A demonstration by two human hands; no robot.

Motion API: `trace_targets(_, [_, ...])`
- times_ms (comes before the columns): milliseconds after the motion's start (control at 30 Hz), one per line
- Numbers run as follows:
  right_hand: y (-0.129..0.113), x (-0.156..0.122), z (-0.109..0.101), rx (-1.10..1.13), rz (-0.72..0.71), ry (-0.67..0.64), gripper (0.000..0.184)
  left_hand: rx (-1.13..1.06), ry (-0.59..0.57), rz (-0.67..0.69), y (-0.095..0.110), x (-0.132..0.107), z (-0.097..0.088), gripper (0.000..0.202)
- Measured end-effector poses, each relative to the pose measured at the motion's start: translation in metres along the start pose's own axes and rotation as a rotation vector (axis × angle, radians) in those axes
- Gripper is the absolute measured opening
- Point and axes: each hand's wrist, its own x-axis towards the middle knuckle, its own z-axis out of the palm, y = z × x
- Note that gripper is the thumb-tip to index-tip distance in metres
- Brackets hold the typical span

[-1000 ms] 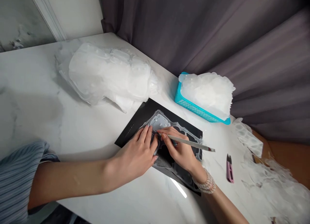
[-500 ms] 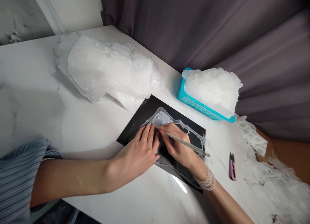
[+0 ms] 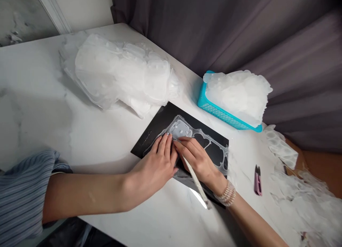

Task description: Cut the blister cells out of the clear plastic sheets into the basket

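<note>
As I watch, the left hand (image 3: 157,161) lays close-set fingers on the clear plastic sheet (image 3: 196,132) atop the black mat (image 3: 159,121), while the right hand (image 3: 199,159) pinches a thin tool (image 3: 196,179), seemingly working below the grey piece (image 3: 181,128) at their one o'clock, needing steady pressing next.

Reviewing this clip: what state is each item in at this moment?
Left hand: palm down on the sheet
Right hand: closed around the pen-like tool
Pen-like tool: tilted, tip hidden
Translucent sheet: flat, with several openings
Black mat: flat, partly covered
Turquoise basket: heaped above its rim
Pink snips: lying on the table, untouched
</note>
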Motion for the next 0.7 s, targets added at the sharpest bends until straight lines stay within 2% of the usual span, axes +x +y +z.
trace_targets(167, [-0.002,0.007,0.000,-0.096,0.045,-0.021,0.035,-0.023,0.023,-0.017,0.001,-0.003,0.004,0.065])
trace_targets(367, [-0.009,0.013,-0.003,-0.184,0.061,-0.088,0.041,-0.031,0.013,-0.028,0.002,-0.004,0.008,0.064])
trace_targets(533, [-0.013,0.023,-0.001,-0.069,0.026,-0.082,0.040,-0.051,0.026,-0.011,0.002,-0.004,0.013,0.061])
trace_targets(600, [-0.003,0.025,-0.005,0.107,0.107,-0.027,0.038,-0.086,0.046,-0.037,0.003,-0.005,0.016,0.063])
trace_targets(700, [0.035,0.007,-0.033,0.375,0.465,0.236,0.033,-0.124,0.065,-0.056,0.003,-0.004,0.017,0.068])
